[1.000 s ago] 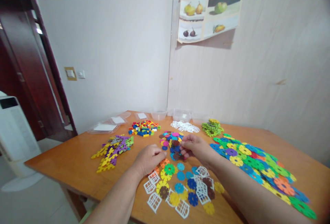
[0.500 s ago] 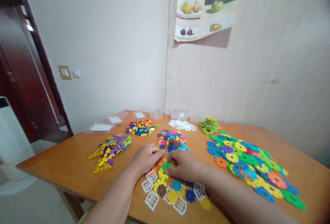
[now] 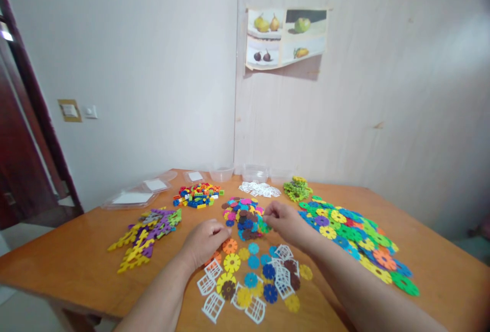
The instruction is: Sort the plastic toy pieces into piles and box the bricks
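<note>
Right hand point(image 3: 285, 222) pinches narrowly at the edge of a small mixed-colour disc pile point(image 3: 245, 215), mid-counter; whether it grips a piece I cannot tell. Left hand point(image 3: 204, 240) rests loosely curled, touching an orange disc point(image 3: 230, 246). Wooden counter point(image 3: 76, 250) against white walls; one fruit poster point(image 3: 285, 36). Five further heaps behind and beside; three clear tubs point(image 3: 254, 173).

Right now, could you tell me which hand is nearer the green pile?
Right. The right hand lies just before the green pile; the left hand is farther left.
</note>
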A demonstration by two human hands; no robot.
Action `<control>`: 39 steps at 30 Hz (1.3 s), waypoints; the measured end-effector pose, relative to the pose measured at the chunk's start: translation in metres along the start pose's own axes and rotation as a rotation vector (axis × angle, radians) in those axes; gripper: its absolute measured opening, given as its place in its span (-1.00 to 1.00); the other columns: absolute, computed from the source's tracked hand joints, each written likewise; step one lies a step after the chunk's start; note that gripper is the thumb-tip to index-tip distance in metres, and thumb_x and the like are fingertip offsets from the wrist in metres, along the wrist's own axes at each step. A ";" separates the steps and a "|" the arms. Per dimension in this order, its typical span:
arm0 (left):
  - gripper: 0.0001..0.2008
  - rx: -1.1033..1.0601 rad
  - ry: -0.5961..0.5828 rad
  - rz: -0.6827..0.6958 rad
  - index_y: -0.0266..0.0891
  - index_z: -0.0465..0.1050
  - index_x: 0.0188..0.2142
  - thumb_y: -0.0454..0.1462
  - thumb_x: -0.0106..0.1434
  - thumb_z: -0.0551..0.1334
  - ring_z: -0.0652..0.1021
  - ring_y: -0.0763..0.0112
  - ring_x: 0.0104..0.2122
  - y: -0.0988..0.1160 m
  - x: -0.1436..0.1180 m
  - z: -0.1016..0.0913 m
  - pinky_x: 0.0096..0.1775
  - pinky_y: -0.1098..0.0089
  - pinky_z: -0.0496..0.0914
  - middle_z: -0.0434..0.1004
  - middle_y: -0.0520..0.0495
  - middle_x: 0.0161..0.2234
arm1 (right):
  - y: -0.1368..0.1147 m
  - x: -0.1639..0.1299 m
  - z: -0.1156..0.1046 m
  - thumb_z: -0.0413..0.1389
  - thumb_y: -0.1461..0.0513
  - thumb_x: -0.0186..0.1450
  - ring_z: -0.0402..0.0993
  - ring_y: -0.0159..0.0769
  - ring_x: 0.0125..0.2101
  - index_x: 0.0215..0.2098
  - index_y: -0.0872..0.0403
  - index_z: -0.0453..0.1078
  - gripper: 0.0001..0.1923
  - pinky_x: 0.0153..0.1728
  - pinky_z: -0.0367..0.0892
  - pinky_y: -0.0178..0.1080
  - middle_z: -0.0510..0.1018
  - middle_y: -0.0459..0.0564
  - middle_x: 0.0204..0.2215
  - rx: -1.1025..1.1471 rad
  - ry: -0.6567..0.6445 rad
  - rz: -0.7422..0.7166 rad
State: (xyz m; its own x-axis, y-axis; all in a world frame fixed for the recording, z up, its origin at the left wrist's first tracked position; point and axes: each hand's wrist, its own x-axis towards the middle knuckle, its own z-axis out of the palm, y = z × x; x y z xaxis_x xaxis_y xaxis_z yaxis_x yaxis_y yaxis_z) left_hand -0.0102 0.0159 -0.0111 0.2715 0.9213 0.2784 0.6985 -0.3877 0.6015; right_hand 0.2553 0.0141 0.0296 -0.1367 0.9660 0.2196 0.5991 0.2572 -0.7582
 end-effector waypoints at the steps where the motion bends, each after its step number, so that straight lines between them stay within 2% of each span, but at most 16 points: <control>1: -0.54 -0.004 0.002 -0.002 -0.22 0.37 -0.60 0.02 0.29 0.11 0.42 0.41 -0.45 0.000 0.000 0.000 -0.40 0.41 0.14 0.36 0.04 -0.50 | 0.009 0.004 -0.014 0.11 0.24 0.21 0.29 -0.39 -0.50 -0.41 0.06 0.32 -0.94 -0.48 0.14 -0.37 0.37 -0.16 -0.55 -0.052 0.078 0.012; 3: -0.55 -0.013 0.012 -0.011 -0.22 0.40 -0.59 0.01 0.28 0.11 0.43 0.40 -0.43 -0.001 0.000 0.000 -0.39 0.41 0.15 0.38 0.04 -0.50 | 0.029 0.010 -0.042 0.10 0.22 0.21 0.35 -0.35 -0.46 -0.42 0.06 0.34 -0.92 -0.44 0.17 -0.34 0.44 -0.12 -0.52 -0.186 0.222 0.070; 5: -0.57 -0.018 0.024 -0.021 -0.22 0.43 -0.57 0.01 0.27 0.12 0.44 0.39 -0.42 -0.001 0.000 0.000 -0.39 0.41 0.16 0.40 0.04 -0.49 | 0.051 0.013 -0.067 0.10 0.20 0.22 0.39 -0.32 -0.44 -0.42 0.05 0.37 -0.91 -0.45 0.17 -0.33 0.49 -0.09 -0.50 -0.317 0.314 0.194; 10: -0.58 -0.026 0.030 -0.067 -0.22 0.45 -0.53 0.02 0.26 0.13 0.46 0.37 -0.41 0.002 0.000 -0.001 -0.39 0.42 0.17 0.40 0.05 -0.50 | 0.091 0.007 -0.105 0.06 0.19 0.24 0.42 -0.23 -0.48 -0.48 0.06 0.36 -0.84 -0.50 0.11 -0.27 0.53 0.05 -0.53 -0.394 0.376 0.365; 13: -0.58 -0.047 0.030 -0.078 -0.23 0.42 -0.56 0.01 0.25 0.14 0.45 0.38 -0.42 0.005 -0.001 -0.002 -0.40 0.43 0.16 0.38 0.06 -0.52 | 0.096 0.001 -0.116 0.08 0.16 0.23 0.48 -0.14 -0.39 -0.41 0.05 0.43 -0.84 -0.47 0.11 -0.26 0.58 0.12 -0.42 -0.466 0.405 0.438; 16: -0.59 -0.082 0.034 -0.101 -0.24 0.43 -0.54 0.02 0.23 0.15 0.43 0.38 -0.44 0.005 -0.001 -0.002 -0.41 0.43 0.16 0.39 0.06 -0.53 | 0.084 0.000 -0.118 0.04 0.13 0.26 0.51 -0.11 -0.27 -0.25 0.02 0.47 -0.79 -0.45 0.11 -0.27 0.61 0.12 -0.25 -0.554 0.467 0.478; 19: -0.61 -0.130 0.050 -0.110 -0.23 0.44 -0.51 0.01 0.22 0.15 0.40 0.39 -0.45 0.003 -0.001 0.000 -0.42 0.43 0.15 0.37 0.07 -0.55 | 0.061 0.001 -0.105 0.00 0.13 0.28 0.50 -0.18 -0.30 -0.28 0.02 0.45 -0.78 -0.46 0.10 -0.29 0.61 0.05 -0.32 -0.550 0.459 0.395; 22: -0.64 -0.190 0.069 -0.110 -0.22 0.42 -0.49 0.01 0.22 0.15 0.39 0.40 -0.46 -0.001 0.000 0.001 -0.43 0.44 0.18 0.37 0.08 -0.55 | 0.032 -0.002 -0.075 -0.01 0.16 0.29 0.45 -0.26 -0.38 -0.34 0.04 0.42 -0.81 -0.46 0.08 -0.31 0.57 -0.02 -0.43 -0.486 0.396 0.185; 25: -0.66 -0.246 0.101 -0.107 -0.22 0.43 -0.44 0.00 0.23 0.15 0.43 0.38 -0.44 -0.004 0.001 0.003 -0.39 0.44 0.23 0.43 0.06 -0.51 | 0.003 -0.011 -0.034 0.02 0.19 0.27 0.41 -0.32 -0.44 -0.38 0.05 0.39 -0.85 -0.46 0.08 -0.33 0.54 -0.07 -0.46 -0.384 0.212 -0.015; 27: -0.68 -0.270 0.122 -0.114 -0.21 0.44 -0.39 -0.01 0.23 0.14 0.44 0.37 -0.44 -0.005 0.001 0.004 -0.37 0.43 0.26 0.46 0.05 -0.48 | -0.014 -0.019 -0.006 0.02 0.20 0.27 0.39 -0.35 -0.46 -0.40 0.05 0.39 -0.85 -0.48 0.07 -0.35 0.53 -0.09 -0.48 -0.331 0.092 -0.083; 30: -0.70 -0.292 0.138 -0.134 -0.20 0.45 -0.31 -0.04 0.24 0.12 0.45 0.38 -0.45 -0.006 0.002 0.004 -0.36 0.43 0.28 0.48 0.05 -0.47 | -0.035 -0.028 0.031 0.05 0.18 0.25 0.42 -0.36 -0.44 -0.38 0.03 0.42 -0.86 -0.49 0.08 -0.35 0.57 -0.09 -0.44 -0.318 -0.107 -0.118; 32: -0.71 -0.303 0.152 -0.143 -0.20 0.45 -0.28 -0.05 0.24 0.11 0.44 0.39 -0.46 -0.005 0.002 0.004 -0.37 0.43 0.28 0.48 0.06 -0.46 | -0.045 -0.029 0.049 0.10 0.13 0.22 0.45 -0.31 -0.41 -0.34 0.03 0.44 -0.84 -0.49 0.09 -0.34 0.61 -0.05 -0.40 -0.387 -0.185 -0.098; 35: -0.71 -0.309 0.174 -0.155 -0.21 0.45 -0.27 -0.06 0.23 0.13 0.43 0.40 -0.48 -0.001 0.001 0.002 -0.39 0.44 0.26 0.47 0.07 -0.49 | -0.057 -0.025 0.066 0.12 0.02 0.20 0.53 -0.16 -0.32 -0.25 0.04 0.46 -0.71 -0.45 0.18 -0.29 0.64 0.05 -0.32 -0.505 -0.212 -0.046; 39: -0.74 -0.287 0.170 -0.174 -0.21 0.46 -0.29 -0.10 0.20 0.13 0.42 0.40 -0.50 0.001 0.001 0.002 -0.43 0.44 0.22 0.45 0.08 -0.52 | -0.067 -0.014 0.075 0.15 -0.04 0.16 0.58 0.00 -0.22 -0.19 0.06 0.49 -0.60 -0.35 0.34 -0.18 0.65 0.14 -0.23 -0.583 -0.255 0.002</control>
State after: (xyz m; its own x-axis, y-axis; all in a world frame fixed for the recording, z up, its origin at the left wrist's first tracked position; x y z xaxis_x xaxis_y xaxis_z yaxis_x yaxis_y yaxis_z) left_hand -0.0080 0.0160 -0.0111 0.0345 0.9653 0.2590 0.5043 -0.2406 0.8294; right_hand 0.1577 -0.0144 0.0315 -0.2759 0.9611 0.0110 0.9209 0.2676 -0.2835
